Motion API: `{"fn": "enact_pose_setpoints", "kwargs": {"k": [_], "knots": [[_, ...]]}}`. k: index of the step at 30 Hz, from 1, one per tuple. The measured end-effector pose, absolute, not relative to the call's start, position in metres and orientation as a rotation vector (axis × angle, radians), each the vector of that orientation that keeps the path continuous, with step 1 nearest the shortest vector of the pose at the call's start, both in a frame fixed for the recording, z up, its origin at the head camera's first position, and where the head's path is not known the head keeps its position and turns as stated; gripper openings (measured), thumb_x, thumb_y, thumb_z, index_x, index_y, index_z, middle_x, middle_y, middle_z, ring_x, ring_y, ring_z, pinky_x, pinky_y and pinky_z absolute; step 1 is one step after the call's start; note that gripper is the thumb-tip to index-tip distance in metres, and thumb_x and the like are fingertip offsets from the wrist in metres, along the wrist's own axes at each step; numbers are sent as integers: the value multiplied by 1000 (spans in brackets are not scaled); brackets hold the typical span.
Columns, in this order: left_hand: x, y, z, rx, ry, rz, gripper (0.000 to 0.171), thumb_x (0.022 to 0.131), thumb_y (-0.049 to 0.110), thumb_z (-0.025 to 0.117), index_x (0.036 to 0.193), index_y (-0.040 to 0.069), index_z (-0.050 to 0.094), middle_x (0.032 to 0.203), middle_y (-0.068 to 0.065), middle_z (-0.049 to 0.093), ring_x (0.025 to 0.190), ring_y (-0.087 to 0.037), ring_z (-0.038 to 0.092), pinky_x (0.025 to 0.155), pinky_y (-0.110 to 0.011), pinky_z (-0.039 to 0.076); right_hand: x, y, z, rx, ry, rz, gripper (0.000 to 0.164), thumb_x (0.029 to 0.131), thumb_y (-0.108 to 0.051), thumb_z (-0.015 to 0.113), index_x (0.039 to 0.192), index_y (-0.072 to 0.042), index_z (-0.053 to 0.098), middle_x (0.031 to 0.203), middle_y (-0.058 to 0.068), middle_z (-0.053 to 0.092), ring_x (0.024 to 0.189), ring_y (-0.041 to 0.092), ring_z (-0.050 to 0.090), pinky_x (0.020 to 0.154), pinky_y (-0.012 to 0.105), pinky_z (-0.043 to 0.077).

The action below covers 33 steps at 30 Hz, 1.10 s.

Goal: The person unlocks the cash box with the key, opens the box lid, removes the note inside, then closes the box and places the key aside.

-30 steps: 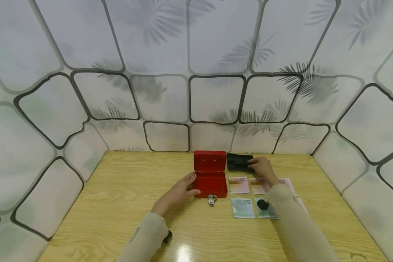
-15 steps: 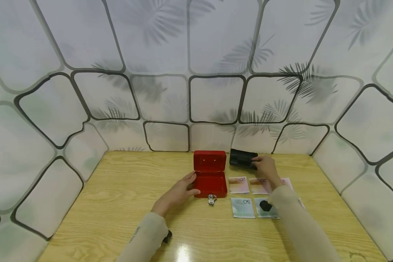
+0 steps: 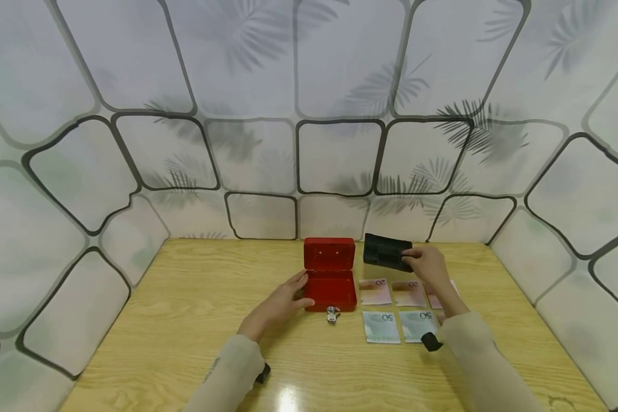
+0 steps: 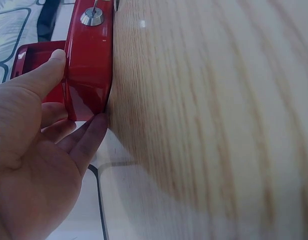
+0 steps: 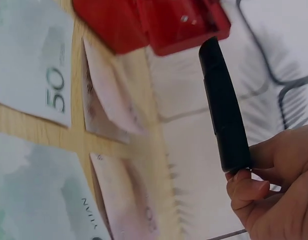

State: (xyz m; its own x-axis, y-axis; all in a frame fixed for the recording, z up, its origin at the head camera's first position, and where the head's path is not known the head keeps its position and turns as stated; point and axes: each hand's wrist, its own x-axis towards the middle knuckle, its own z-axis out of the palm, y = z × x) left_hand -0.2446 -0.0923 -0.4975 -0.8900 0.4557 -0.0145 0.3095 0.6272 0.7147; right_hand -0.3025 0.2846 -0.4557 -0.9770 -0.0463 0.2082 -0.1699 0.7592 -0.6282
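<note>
My right hand (image 3: 428, 264) pinches one end of a black wallet (image 3: 386, 252), thumb on one face and fingers on the other. In the right wrist view the wallet (image 5: 225, 110) appears nearly edge-on, raised over the table. My left hand (image 3: 283, 297) holds the left side of a red cash box (image 3: 332, 290), whose lid stands up. Up close in the left wrist view, the thumb lies at the box's (image 4: 91, 65) rim and the fingertips reach its lower corner. A silver key lock (image 3: 332, 315) shows at the box's front.
Pink 20 notes (image 3: 375, 292) lie in a row right of the box. Green 50 notes (image 3: 381, 328) form a row nearer me, the right forearm reaching over that side. A patterned cloth wall (image 3: 257, 160) closes off the back of the wooden table (image 3: 185, 320).
The right hand has lifted the wallet off the table at the back and drawn it slightly rightward, tilting it. The left hand has kept its place on the cash box.
</note>
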Motion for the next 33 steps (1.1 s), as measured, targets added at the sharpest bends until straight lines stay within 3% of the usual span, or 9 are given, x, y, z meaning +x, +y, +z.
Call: {"fn": "enact_pose_setpoints", "kwargs": {"k": [3,9,14,21,33], "knots": [[-245,-92,-498,630,2652,1109,74,102,29,67,158,-5,31,170,-14,20,155,-37,21,122,-50,26,-290,282,-447,177,-2777,1039,21,98,-8,69,112,5,77,113,27,72,90,37,66,79,49,53],[-245,-91,-498,629,2655,1104,74,102,29,67,158,-5,31,170,-14,20,155,-37,21,122,-51,26,-270,276,-438,150,-2786,1111,19,96,-8,71,109,4,78,100,23,76,59,18,49,58,32,41],[-245,-91,-498,642,2658,1095,74,103,29,66,158,-5,31,170,-15,20,154,-37,22,123,-50,26,-256,269,-437,139,-2828,1157,19,96,-9,72,110,2,78,97,20,76,57,12,44,53,29,39],[-245,-92,-501,639,2654,1112,74,103,28,66,158,-6,31,170,-15,20,154,-38,22,122,-51,26,-245,253,-442,154,-2876,1248,19,98,-8,70,111,2,78,117,25,71,75,18,58,60,31,44],[-247,-93,-502,636,2636,1140,72,103,25,66,158,-6,31,170,-14,20,155,-35,22,123,-49,25,-243,226,-447,181,-2879,1257,16,95,-6,71,107,2,80,110,24,74,56,14,51,51,30,44]]}}
